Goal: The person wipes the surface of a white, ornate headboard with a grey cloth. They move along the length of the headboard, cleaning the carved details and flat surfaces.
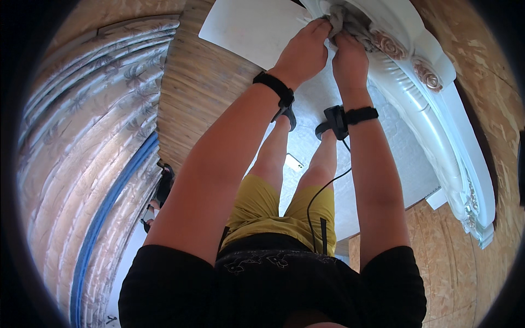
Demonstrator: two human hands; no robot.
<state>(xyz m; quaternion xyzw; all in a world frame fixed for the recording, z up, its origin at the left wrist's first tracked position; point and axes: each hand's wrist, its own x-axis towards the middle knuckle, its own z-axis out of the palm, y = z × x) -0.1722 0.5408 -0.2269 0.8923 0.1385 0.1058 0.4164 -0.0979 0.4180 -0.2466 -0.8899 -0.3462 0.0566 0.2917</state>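
Both my hands are at the top of the view, side by side on a bunched grey cloth (338, 19). My left hand (307, 51) pinches its left edge with bent fingers. My right hand (351, 57) grips its lower part, fingertips partly hidden in the folds. The cloth lies against a white, ornate furniture panel (441, 61), possibly a headboard. Carved roses with a pinkish-bronze tint (389, 44) decorate the panel just right of my right hand. Below them runs a glossy, pleated white padded band (422, 110).
Mattresses with a palm print (94, 106) stand stacked at left, one with a blue edge (110, 217). A white board (242, 33) lies on wood-look flooring (197, 86). A phone (294, 162) rests between my legs. Part of another person (165, 182) shows at left. Particleboard (488, 123) lines the right.
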